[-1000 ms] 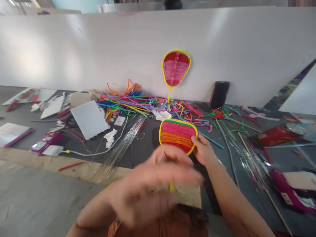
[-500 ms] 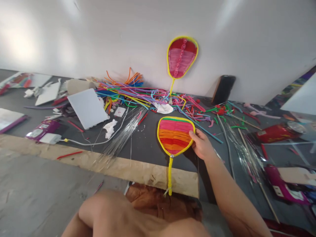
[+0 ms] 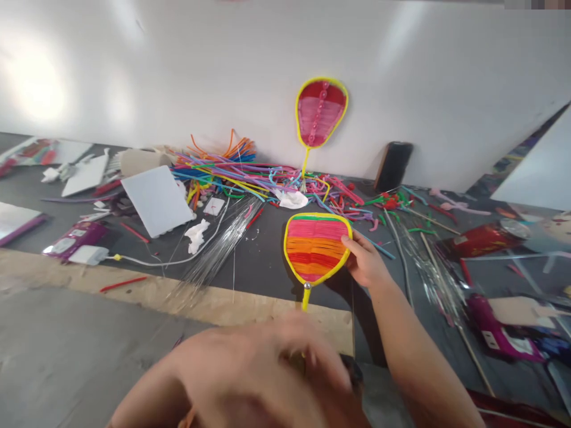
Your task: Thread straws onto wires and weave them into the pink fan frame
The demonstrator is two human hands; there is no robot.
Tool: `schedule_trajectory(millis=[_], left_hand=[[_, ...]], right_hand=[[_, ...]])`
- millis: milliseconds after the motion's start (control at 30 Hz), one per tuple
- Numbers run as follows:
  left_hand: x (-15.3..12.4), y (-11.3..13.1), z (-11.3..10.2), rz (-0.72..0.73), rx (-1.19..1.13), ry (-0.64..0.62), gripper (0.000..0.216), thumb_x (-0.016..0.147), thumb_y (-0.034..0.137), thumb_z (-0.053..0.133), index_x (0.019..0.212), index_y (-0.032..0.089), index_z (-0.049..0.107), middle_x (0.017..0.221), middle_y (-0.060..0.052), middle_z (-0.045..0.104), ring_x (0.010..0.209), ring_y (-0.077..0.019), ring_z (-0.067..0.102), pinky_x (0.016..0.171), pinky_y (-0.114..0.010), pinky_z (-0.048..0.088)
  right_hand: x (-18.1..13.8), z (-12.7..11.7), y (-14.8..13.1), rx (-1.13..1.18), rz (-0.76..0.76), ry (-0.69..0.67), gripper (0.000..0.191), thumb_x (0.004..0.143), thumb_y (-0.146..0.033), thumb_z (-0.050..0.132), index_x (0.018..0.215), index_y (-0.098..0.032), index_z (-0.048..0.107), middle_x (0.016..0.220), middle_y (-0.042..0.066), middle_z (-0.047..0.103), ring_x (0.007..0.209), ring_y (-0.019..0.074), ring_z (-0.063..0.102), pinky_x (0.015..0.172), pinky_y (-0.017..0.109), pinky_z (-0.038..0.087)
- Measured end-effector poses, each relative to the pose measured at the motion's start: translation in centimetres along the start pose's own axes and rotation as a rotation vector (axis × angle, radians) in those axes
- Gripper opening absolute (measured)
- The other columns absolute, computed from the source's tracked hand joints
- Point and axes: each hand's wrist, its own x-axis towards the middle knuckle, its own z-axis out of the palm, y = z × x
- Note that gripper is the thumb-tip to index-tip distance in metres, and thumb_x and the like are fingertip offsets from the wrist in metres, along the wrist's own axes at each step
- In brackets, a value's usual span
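My right hand (image 3: 366,261) grips the right rim of a small woven fan (image 3: 316,248) with pink, orange and red bands and a yellow border, held upright over the dark table (image 3: 263,267). The fan's yellow handle hangs down behind my left hand (image 3: 285,362). That hand is close to the camera and smeared by motion, its fingers curled near the handle's lower end; whether it grips the handle is unclear. A second fan (image 3: 320,110), red and pink with a yellow rim, leans against the white wall.
A heap of coloured pipe cleaners (image 3: 250,175) lies along the wall. A white board (image 3: 156,201), thin silver wires (image 3: 223,249), a purple packet (image 3: 74,239), a dark phone (image 3: 393,167) propped on the wall and a red can (image 3: 484,239) surround the work spot.
My left hand has come up in front of the fan's handle, covering its lower end. The fan stays in my right hand, almost unmoved.
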Motion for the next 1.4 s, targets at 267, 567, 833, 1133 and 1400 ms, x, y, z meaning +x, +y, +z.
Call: schedule_trajectory(millis=[267,567,833,1133,1400], left_hand=[[4.4,-7.9,-3.0,-0.250,-0.721,0.494,0.063,0.081,0.048,0.055,0.136,0.028,0.032,0.135,-0.015,0.044,0.116,-0.0270,0.049,0.093,-0.043,0.040],[4.3,-12.1,-4.1,-0.545,-0.610,0.734,0.070,0.075,0.028,0.064,0.136,0.028,0.028,0.134,-0.012,0.046,0.097,-0.0170,0.059,0.073,-0.028,0.048],[5.0,-12.6,-4.0,-0.610,-0.537,0.804,0.072,0.068,0.013,0.066,0.132,0.022,0.032,0.118,-0.011,0.053,0.079,-0.0143,0.061,0.062,-0.026,0.052],[5.0,-12.1,-5.0,-0.508,-0.533,0.867,0.070,0.065,0.015,0.069,0.127,0.023,0.038,0.095,-0.003,0.057,0.073,-0.0124,0.060,0.056,-0.021,0.051],[4.8,-13.1,-5.9,-0.568,-0.507,0.859,0.065,0.061,0.015,0.071,0.119,0.024,0.045,0.094,-0.003,0.059,0.069,-0.0124,0.061,0.053,-0.023,0.052]], right_hand=[[-4.0,4.1,-5.2,-0.189,-0.235,-0.247,0.036,0.080,-0.045,0.061,0.109,-0.025,0.055,0.102,0.004,0.060,0.081,0.0156,0.061,0.066,0.029,0.054],[-3.7,0.7,-2.2,-0.632,-0.274,-0.162,0.027,0.086,-0.039,0.052,0.108,-0.023,0.056,0.097,0.006,0.062,0.088,0.0194,0.062,0.082,0.038,0.051],[-5.6,-2.3,1.2,-1.031,-0.358,-0.133,0.022,0.090,-0.028,0.041,0.105,-0.023,0.056,0.107,0.009,0.061,0.101,0.0224,0.059,0.088,0.040,0.047],[-5.7,-2.9,1.5,-1.049,-0.389,-0.099,0.021,0.089,-0.027,0.041,0.104,-0.023,0.056,0.104,0.007,0.062,0.096,0.0210,0.061,0.082,0.035,0.050],[-2.3,-5.0,-2.2,-1.314,-0.473,0.040,0.024,0.084,-0.018,0.043,0.103,-0.021,0.059,0.102,0.008,0.062,0.083,0.0199,0.063,0.075,0.033,0.049]])
